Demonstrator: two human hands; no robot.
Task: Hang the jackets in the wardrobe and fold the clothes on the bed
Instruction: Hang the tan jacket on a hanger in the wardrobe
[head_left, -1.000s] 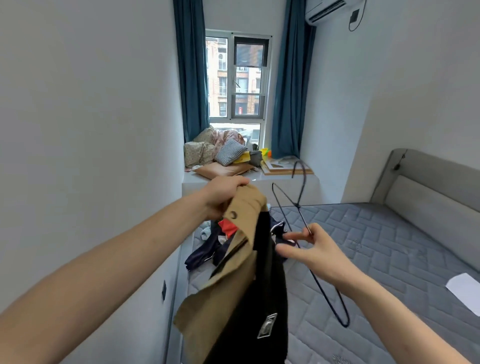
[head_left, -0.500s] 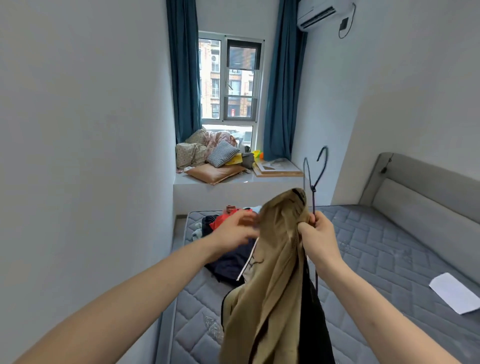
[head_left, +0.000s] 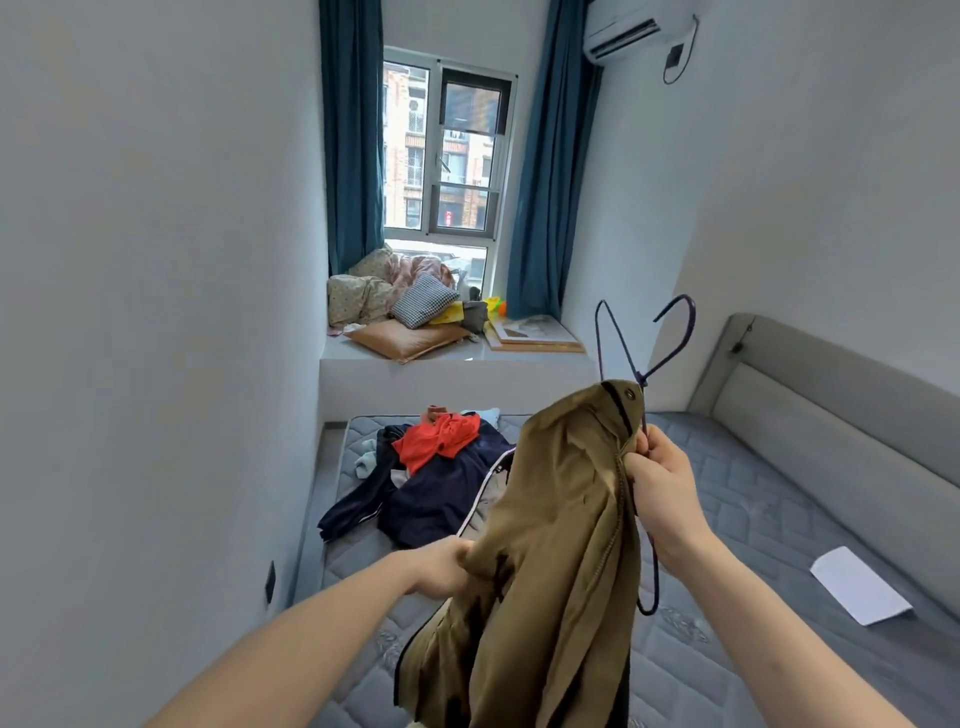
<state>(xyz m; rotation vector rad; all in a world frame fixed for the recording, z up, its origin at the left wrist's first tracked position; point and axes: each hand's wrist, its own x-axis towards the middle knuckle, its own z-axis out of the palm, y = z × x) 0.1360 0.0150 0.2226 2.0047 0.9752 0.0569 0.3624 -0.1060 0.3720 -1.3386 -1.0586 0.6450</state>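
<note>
- Khaki cotton jacket (head_left: 556, 530) with a dark lining hangs in front of us, above the near edge of the grey quilted mattress (head_left: 769, 499).
- Our right hand (head_left: 662, 486), raised with the wrist bent, pinches the jacket's collar together with the thin dark wire hanger (head_left: 644, 374), whose hook points up.
- Our left hand (head_left: 441, 569), arm stretched forward and lower, grips a fold of the jacket.
- Beyond lies a navy and red heap of clothes (head_left: 436, 467); a white paper sheet (head_left: 860, 584) rests to the right.

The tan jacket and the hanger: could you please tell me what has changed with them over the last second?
The right hand brought the hanger against the tan jacket and now grips both; the left hand dropped from collar to lower fabric. The clothes pile stayed put.
</note>
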